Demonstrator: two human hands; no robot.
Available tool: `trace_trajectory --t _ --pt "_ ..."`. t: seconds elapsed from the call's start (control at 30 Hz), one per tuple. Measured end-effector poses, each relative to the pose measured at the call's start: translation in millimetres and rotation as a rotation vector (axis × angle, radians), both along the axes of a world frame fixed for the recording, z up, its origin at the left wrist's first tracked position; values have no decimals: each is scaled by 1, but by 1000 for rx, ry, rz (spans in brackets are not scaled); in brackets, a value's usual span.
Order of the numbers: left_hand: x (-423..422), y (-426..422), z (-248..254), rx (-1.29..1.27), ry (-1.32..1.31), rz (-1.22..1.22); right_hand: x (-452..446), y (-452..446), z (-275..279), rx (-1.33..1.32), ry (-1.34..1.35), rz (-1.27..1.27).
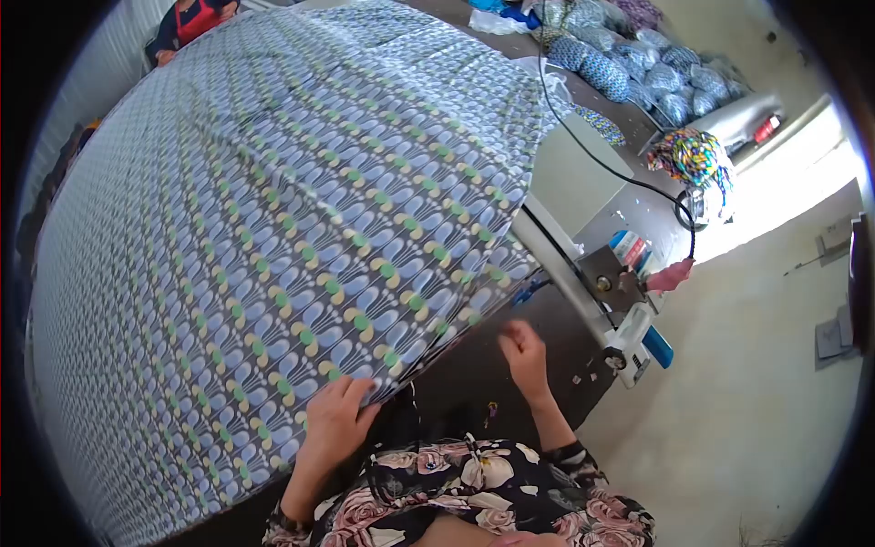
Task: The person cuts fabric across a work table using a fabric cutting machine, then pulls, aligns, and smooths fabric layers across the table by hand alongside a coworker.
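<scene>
A large sheet of patterned fabric (pixel 301 228), printed in grey, blue, green and cream, covers most of the table in layers. My left hand (pixel 337 424) is at its near edge, with fingers on top and thumb by the border, closed on the fabric. Over the dark tabletop (pixel 465 365), apart from the cloth, my right hand (pixel 526 360) is raised with curled fingers. The fingertips are slightly blurred, and I cannot see whether anything small is between them. Just beyond that hand, a small blue object (pixel 529 292) lies by the fabric's corner.
A metal rail (pixel 570 269) with a clamp-like end piece (pixel 631 351) runs along the right side. A black cable (pixel 602 164) hangs across it. Bagged fabric bundles (pixel 629 73) are piled at the back right. Another person (pixel 191 23) stands at the far edge.
</scene>
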State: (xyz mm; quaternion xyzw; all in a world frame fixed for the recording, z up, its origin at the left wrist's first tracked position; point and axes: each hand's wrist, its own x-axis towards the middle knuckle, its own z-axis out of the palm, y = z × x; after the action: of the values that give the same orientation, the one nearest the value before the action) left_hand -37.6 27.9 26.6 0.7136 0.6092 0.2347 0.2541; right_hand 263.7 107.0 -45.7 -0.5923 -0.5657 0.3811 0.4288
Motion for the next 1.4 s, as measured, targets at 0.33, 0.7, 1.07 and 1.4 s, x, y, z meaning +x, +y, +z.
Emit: trace_trajectory --t 0.33,0.7,1.07,1.4 --pt "46 13 -7 -23 -150 361 342 -62 -93 -198 693 -528" --pt "72 9 -19 -20 -249 619 271 327 -33 -597 898 334" --pt "70 6 -24 -146 -389 786 119 387 -27 -439 1121 589" --pt "66 5 -26 -113 -364 736 142 361 -63 -708 1215 605"
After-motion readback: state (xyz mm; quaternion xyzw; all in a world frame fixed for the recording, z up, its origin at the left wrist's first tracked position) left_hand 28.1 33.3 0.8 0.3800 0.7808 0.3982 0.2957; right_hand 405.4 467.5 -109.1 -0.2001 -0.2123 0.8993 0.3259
